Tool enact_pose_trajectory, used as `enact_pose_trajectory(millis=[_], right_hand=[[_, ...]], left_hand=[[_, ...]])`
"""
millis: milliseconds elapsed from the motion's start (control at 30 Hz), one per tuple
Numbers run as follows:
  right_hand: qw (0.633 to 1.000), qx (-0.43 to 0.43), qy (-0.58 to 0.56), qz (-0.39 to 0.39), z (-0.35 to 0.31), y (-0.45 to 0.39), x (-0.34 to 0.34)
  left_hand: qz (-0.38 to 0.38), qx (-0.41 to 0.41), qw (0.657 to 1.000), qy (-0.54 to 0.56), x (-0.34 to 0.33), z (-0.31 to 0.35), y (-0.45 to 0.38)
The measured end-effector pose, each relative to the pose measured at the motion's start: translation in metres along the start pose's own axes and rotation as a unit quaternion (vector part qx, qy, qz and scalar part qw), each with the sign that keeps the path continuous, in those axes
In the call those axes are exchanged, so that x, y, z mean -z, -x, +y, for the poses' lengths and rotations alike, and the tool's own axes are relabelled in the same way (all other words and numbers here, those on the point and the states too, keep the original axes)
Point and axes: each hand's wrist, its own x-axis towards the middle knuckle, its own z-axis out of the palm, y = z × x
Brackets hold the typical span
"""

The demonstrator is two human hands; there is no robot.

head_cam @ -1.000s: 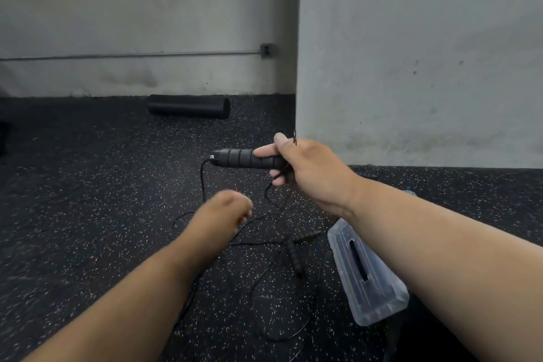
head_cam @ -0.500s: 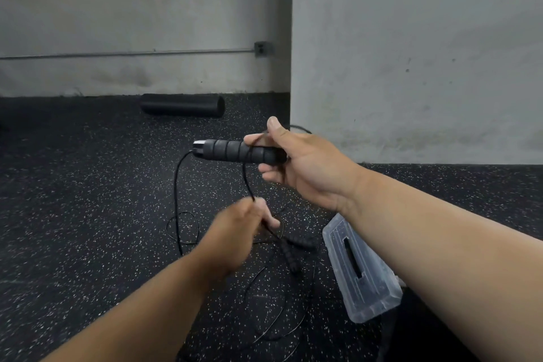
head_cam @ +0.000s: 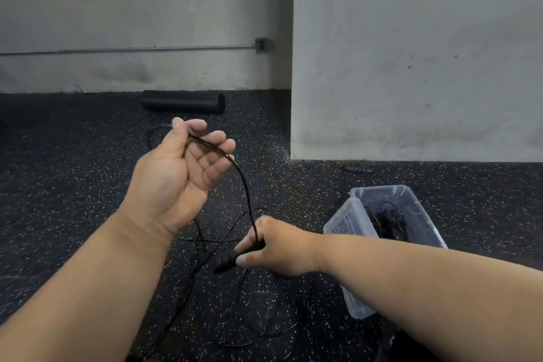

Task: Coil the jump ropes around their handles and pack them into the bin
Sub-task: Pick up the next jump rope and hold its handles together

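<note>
black cord (head_cam: pixel 246 185) is arching between your hands. your left hand (head_cam: pixel 179 173) is lying palm up at ten o'clock, fingers loosely curled, the cord pinched under the thumb. your right hand (head_cam: pixel 276 245) is gripping the black handle (head_cam: pixel 224 260) at centre. the clear bin (head_cam: pixel 417 214) is sitting at three o'clock, rope inside.

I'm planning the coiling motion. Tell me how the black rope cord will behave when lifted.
Probably floppy: the cord sags in a curve between the left hand and right hand. Likely light, since loosely curled fingers carry it. Apt to tangle: loose loops cross on the floor, so they may drag up together.
</note>
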Motion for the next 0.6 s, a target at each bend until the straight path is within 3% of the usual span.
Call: enact_pose_trajectory(millis=[167,267,367,500,600], right_hand=[[0.996,-0.029,0.065,0.048,-0.002,-0.003,0.016],[0.987,-0.07,-0.092,0.115,-0.012,0.002,0.038],[0.966,-0.053,-0.196,0.163,-0.021,0.005,0.049],[0.931,-0.018,-0.277,0.236,-0.041,0.007,0.062],[0.906,0.009,-0.322,0.276,-0.054,0.012,0.071]], left_hand=[[0.043,-0.02,0.999,0.02,0.015,0.013,-0.007],[0.02,0.05,0.996,-0.07,0.04,0.017,-0.011],[-0.032,0.154,0.954,-0.254,0.058,0.001,-0.002],[0.024,0.113,0.909,-0.4,0.055,-0.032,0.015],[0.078,0.087,0.911,-0.396,0.047,-0.05,0.026]])
